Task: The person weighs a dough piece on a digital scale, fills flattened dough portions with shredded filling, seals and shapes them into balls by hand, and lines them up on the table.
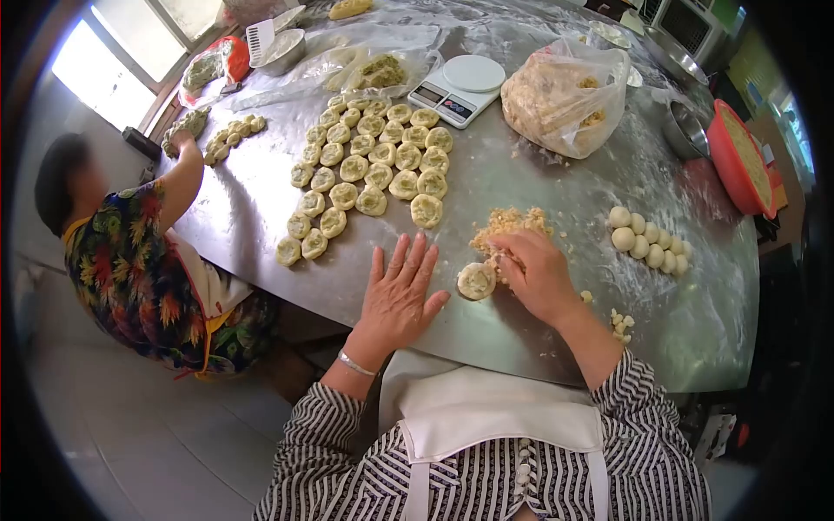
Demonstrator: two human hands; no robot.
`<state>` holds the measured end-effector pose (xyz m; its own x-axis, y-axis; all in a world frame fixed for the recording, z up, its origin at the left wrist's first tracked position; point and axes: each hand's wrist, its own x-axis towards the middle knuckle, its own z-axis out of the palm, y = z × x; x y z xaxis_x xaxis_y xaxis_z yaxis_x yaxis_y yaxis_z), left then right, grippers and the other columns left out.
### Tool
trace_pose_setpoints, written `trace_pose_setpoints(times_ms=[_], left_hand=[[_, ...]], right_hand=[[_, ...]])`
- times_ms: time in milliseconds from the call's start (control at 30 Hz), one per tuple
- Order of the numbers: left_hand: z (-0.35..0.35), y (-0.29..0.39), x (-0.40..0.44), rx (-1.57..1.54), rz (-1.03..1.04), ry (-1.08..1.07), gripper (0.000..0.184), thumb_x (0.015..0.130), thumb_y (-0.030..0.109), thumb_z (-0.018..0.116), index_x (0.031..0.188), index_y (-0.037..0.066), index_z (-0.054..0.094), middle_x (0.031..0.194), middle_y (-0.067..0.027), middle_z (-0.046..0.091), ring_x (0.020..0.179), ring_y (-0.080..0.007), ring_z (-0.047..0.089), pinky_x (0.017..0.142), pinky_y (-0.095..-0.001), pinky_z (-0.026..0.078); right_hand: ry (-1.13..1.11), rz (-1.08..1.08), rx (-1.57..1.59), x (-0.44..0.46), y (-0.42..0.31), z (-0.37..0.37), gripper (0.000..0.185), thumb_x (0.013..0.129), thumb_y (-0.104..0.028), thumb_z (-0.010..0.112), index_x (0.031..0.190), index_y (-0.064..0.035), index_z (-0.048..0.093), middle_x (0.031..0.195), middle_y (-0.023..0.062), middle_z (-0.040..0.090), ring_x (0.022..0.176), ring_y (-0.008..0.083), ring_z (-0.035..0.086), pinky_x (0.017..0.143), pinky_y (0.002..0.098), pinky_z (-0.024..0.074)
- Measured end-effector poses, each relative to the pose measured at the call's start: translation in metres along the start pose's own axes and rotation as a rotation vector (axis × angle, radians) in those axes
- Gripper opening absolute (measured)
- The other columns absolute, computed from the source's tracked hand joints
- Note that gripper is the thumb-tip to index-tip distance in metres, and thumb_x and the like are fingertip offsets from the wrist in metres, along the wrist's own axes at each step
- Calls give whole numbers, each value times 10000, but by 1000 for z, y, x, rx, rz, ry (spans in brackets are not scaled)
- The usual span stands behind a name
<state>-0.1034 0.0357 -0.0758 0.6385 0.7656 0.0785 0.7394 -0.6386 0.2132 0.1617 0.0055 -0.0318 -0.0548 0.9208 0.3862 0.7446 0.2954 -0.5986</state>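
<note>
My left hand (400,295) lies flat on the metal table, fingers spread, just below the rows of filled dough rounds (378,175). Bent fingers of my right hand (532,273) are at the lower edge of a crumbly orange filling pile (512,224); what they hold, if anything, is hidden. Touching or very near its fingertips is a single dough round (476,281) with a hollowed, pale middle. Smooth white dough balls (638,247) stand in a cluster to the right.
A co-worker (143,234) at the left reaches to green dough (184,130). Farther back are a white scale (459,89), a plastic bag of filling (565,100), a steel bowl (686,130) and a red basin (738,161). Small dough bits (621,324) lie near my right forearm.
</note>
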Motion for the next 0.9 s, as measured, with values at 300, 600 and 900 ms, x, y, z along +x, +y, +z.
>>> trace_pose_setpoints(times_ms=[300,600,900], left_hand=[[-5,22,14,-325,-75,191,362,980,280,734,1294,101,734,1522,-121,583,1479,-405,452,1226,-552,343],[4,67,30,-502,-52,319,352,820,115,882,1082,77,650,1223,-115,701,1175,-339,660,926,-437,559],[11,66,14,-1055,-267,230,452,986,98,763,1395,44,579,1131,-100,721,918,-118,729,771,-279,595]], right_hand=[[50,194,14,-57,17,-22,301,858,-29,771,1154,-69,744,991,82,689,888,256,685,776,364,583],[-56,272,-247,-65,26,-32,715,720,-225,936,1351,-72,639,1236,104,618,1110,287,669,902,412,587],[-58,182,-258,-39,19,0,620,710,-201,927,1265,-95,671,1175,87,631,1112,311,648,888,434,580]])
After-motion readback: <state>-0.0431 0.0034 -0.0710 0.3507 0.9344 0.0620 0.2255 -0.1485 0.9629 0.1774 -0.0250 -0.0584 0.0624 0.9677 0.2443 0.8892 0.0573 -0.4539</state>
